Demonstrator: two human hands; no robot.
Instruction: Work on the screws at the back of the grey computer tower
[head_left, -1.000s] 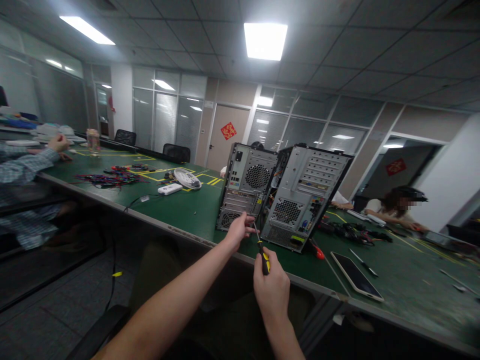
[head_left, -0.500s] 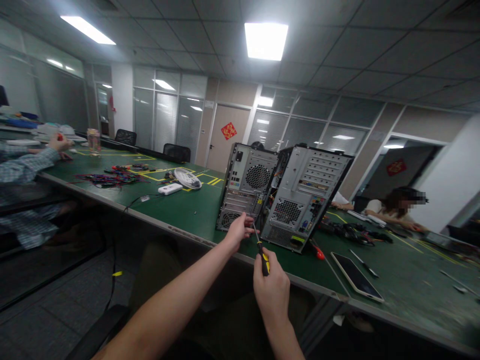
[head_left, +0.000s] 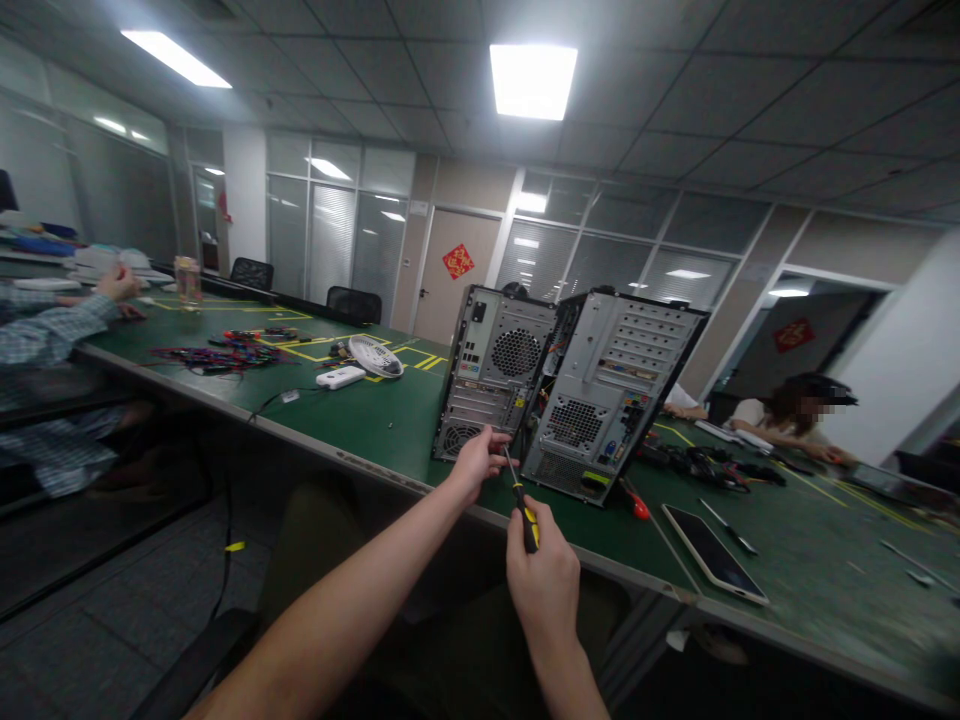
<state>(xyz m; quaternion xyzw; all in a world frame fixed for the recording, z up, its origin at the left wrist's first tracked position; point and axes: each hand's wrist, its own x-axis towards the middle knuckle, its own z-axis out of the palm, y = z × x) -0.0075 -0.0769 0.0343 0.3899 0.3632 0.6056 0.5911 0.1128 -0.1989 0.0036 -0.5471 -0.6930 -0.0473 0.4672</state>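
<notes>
In the head view my right hand (head_left: 544, 560) is wrapped around the black and yellow handle of a screwdriver (head_left: 523, 505). Its thin shaft slants up and left, the tip reaching my left fingers. At the lower right edge of the left computer case (head_left: 480, 400), the fingers of my left hand (head_left: 478, 465) are bent together beside the screwdriver tip. Whatever they pinch there is too small to make out. Close on the right stands a second computer case (head_left: 607, 400), its rear panel facing me. Both cases are upright on the green table (head_left: 360, 425).
A phone (head_left: 712, 552), a pen-like tool (head_left: 727, 526) and a red-handled item (head_left: 637, 506) lie right of the cases. Leftward are a white power bank-like box (head_left: 340, 378), a white basket (head_left: 375, 357) and coloured cables (head_left: 217, 357). People sit at both sides.
My hands, the screwdriver and the cases stay nearly in place. At the left, the other person's raised hand has shifted slightly.
</notes>
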